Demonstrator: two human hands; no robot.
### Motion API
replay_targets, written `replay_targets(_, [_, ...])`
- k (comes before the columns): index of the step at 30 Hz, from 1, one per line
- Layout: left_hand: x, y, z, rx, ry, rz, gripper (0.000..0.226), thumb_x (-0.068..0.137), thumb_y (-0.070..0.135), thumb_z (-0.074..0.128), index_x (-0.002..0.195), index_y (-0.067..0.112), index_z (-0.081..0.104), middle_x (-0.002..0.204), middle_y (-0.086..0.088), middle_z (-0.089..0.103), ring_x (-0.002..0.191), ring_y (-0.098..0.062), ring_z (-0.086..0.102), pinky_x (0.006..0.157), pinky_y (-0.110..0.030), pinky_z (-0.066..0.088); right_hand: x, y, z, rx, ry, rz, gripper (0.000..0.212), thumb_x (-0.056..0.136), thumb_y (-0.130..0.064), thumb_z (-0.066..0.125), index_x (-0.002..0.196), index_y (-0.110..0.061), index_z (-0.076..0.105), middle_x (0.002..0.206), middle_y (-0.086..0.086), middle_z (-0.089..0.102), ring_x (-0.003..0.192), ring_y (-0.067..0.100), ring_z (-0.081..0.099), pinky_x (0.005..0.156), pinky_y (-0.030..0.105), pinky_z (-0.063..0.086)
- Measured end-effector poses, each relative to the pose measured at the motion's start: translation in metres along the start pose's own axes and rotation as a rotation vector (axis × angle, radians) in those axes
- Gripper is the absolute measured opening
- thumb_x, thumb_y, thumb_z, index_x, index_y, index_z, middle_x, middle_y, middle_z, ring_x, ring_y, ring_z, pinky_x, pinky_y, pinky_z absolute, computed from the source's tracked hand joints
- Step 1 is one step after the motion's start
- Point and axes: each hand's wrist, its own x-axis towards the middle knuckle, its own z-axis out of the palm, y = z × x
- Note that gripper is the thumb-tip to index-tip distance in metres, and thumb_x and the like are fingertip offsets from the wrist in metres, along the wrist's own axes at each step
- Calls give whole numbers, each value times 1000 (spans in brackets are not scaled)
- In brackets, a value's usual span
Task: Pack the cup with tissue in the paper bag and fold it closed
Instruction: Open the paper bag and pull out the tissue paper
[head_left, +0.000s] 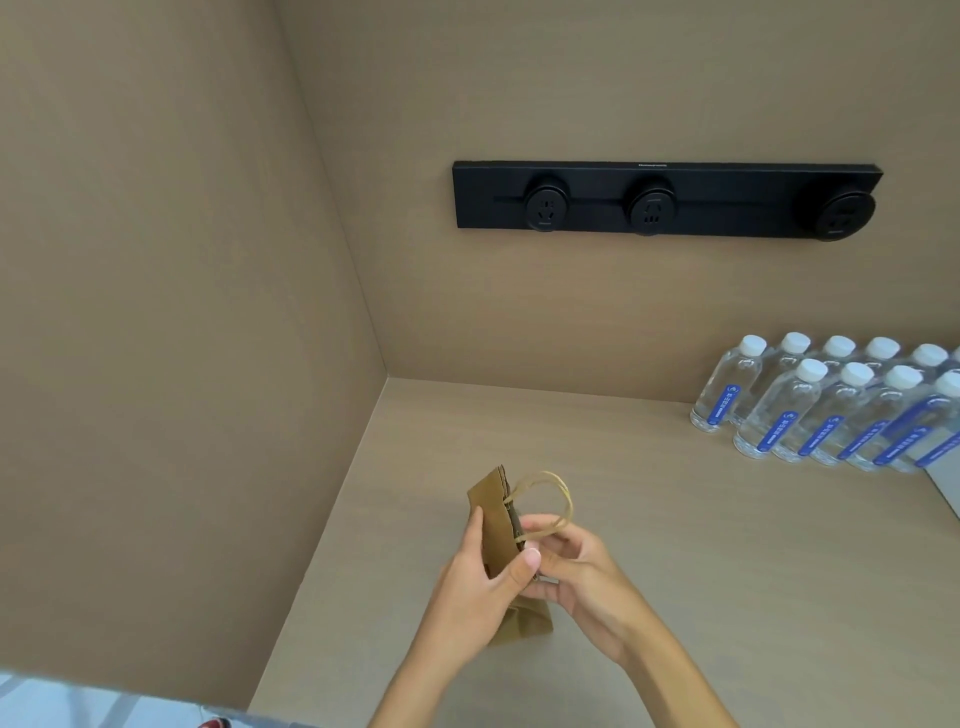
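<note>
A small brown paper bag (496, 519) with tan cord handles (550, 499) stands on the beige counter (701, 571), its top pressed nearly flat. My left hand (478, 587) grips the bag's left side, thumb across its front. My right hand (576, 571) pinches the bag's top edge from the right, just under the handles. No cup or tissue is visible; the bag's inside is hidden.
Several clear water bottles (831, 405) with white caps and blue labels stand in rows at the back right. A black socket strip (665, 200) is mounted on the rear wall. A beige side wall (182, 364) closes off the left.
</note>
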Motion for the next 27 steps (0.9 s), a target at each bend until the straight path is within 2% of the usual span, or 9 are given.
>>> replay_targets(5, [0, 0, -7, -123, -57, 7, 56, 76, 45, 72, 126, 57, 49, 119, 25, 70, 112, -3, 66, 96, -36, 54, 2, 7, 1, 89, 37, 24, 32, 79, -5, 70, 111, -9, 66, 91, 9, 74, 85, 25, 71, 74, 40, 57])
replay_targets(10, [1, 4, -16, -245, -34, -96, 43, 81, 18, 48, 118, 34, 62, 106, -1, 78, 96, -20, 75, 77, -36, 63, 4, 7, 10, -61, 138, -18, 39, 85, 10, 44, 115, -6, 62, 103, 22, 71, 83, 30, 72, 70, 41, 59])
replay_targets(12, [3, 5, -19, -109, 41, -105, 32, 82, 14, 44, 104, 19, 66, 94, -12, 77, 83, -27, 75, 75, -43, 64, 4, 5, 17, -257, 252, -29, 43, 86, 12, 45, 120, -11, 58, 96, 16, 63, 63, 21, 70, 57, 30, 57])
replay_targets(14, [5, 6, -25, 81, 122, -109, 18, 76, 14, 45, 75, 11, 62, 68, -10, 70, 61, -29, 71, 69, -51, 63, 3, 1, 20, -380, 279, -41, 49, 85, 11, 47, 126, -15, 50, 83, 10, 53, 46, 19, 62, 49, 28, 53])
replay_targets(16, [7, 7, -36, 166, 167, -119, 15, 70, 14, 46, 62, 9, 58, 50, -6, 61, 47, -28, 69, 65, -52, 62, -1, -6, 21, -453, 279, -76, 58, 82, 12, 44, 128, -23, 45, 71, 6, 48, 41, 20, 57, 48, 30, 50])
replay_targets(20, [11, 17, -59, 347, 231, -136, 24, 62, 17, 44, 70, 5, 63, 63, -15, 66, 38, -20, 67, 61, -44, 63, -21, -24, 14, -692, 361, -160, 68, 72, 4, 45, 111, -51, 44, 59, -5, 38, 46, 16, 44, 51, 32, 40])
replay_targets(22, [14, 24, -64, 429, 229, -120, 14, 59, 18, 43, 61, 11, 55, 62, -13, 62, 41, -27, 64, 60, -46, 63, -35, -29, 13, -851, 352, -151, 67, 68, -3, 45, 111, -55, 42, 55, -9, 36, 46, 7, 35, 49, 26, 34])
replay_targets(24, [17, 32, -63, 539, 189, -103, 8, 60, 18, 41, 57, 11, 44, 64, -14, 58, 60, -40, 66, 61, -45, 61, -47, -31, 16, -999, 288, -109, 62, 67, -11, 43, 108, -58, 40, 52, -8, 36, 44, 7, 33, 44, 20, 29])
replay_targets(27, [21, 41, -60, 740, 146, -91, 17, 65, 18, 41, 65, 6, 29, 76, -22, 55, 84, -44, 60, 57, -36, 47, -60, -32, 24, -1130, 210, -9, 51, 70, -18, 39, 111, -49, 41, 64, -10, 42, 53, 7, 39, 49, 20, 34])
